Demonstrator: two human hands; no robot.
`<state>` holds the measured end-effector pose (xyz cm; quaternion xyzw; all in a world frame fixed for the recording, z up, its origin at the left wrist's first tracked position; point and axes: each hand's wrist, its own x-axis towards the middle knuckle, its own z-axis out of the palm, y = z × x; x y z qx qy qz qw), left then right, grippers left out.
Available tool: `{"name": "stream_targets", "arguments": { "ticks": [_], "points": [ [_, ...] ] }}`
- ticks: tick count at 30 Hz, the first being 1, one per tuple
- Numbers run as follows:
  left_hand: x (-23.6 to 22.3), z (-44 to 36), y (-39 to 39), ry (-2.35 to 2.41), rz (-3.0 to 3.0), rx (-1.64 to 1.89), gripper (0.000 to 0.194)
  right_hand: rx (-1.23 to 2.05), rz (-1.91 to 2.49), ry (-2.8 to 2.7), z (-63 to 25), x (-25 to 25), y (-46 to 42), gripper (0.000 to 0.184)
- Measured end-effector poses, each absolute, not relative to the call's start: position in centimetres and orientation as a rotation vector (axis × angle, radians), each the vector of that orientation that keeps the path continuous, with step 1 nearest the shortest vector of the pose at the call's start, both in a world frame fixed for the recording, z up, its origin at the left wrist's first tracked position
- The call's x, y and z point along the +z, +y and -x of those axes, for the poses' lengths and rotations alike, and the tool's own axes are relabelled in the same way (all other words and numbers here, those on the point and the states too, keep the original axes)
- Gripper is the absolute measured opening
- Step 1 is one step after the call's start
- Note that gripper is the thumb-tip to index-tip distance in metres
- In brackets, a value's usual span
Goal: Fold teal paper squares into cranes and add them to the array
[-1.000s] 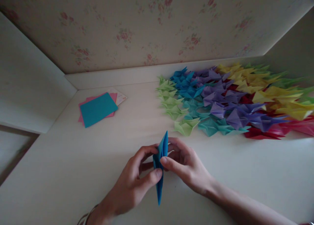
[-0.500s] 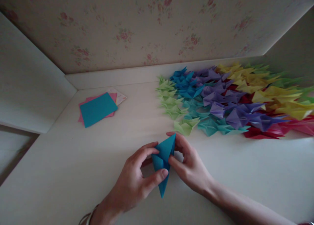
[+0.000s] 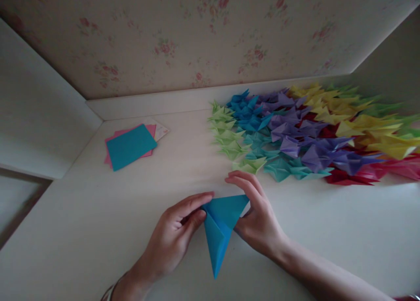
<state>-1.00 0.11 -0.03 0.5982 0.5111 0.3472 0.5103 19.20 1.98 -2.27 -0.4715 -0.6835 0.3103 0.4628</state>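
A bright blue piece of folded origami paper [image 3: 225,212] is held above the table, opened out into two pointed flaps, one toward the right and one down toward me. My left hand [image 3: 179,231] pinches its left corner between thumb and fingers. At its right side, my right hand [image 3: 259,209] supports the paper, with the right point against the fingers. My right thumb is largely hidden behind the paper, while the upper fingers stretch out past its edge.
Many folded paper cranes in rows, light green [image 3: 231,139], blue, teal, purple [image 3: 316,156], yellow [image 3: 370,128] and red, cover the right back of the white table [image 3: 98,226]. Teal and pink paper sheets [image 3: 131,147] lie at the left back. Behind stands a floral wall [image 3: 183,34].
The blue paper has gone from a narrow edge-on shape to spread flaps turned face up. My left thumb has shifted up to the left corner, and my right hand has moved rightward.
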Motion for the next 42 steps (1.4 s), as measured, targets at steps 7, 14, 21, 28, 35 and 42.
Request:
{"name": "stream_targets", "arguments": {
  "ticks": [7, 14, 21, 28, 35, 42],
  "points": [
    [0.2, 1.2, 0.1, 1.106, -1.273, 0.904, 0.020, 0.909, 1.154, -1.728, -19.5, -1.4, 2.2, 0.020],
    [0.1, 1.4, 0.3, 1.065, -1.274, 0.947, 0.018, 0.843, 1.161, -1.982, -19.9, -1.2, 2.1, 0.032],
    [0.2, 1.2, 0.4, 1.151, -1.203, 0.901, 0.018, 0.536, 1.214, -2.125, -19.8, -1.5, 1.9, 0.036],
    [0.1, 1.1, 0.5, 1.187, -1.162, 0.869, 0.022, 0.314, 1.048, -2.093, -20.1, -1.9, 1.6, 0.047],
    [0.1, 0.9, 0.4, 1.108, -1.102, 0.830, 0.016, 0.313, 0.841, -2.206, -20.5, -1.8, 1.3, 0.049],
    [0.4, 0.8, 0.6, 1.116, -1.150, 0.809, 0.017, 0.469, 0.867, -2.091, -19.7, -1.6, 1.3, 0.027]
  ]
}}
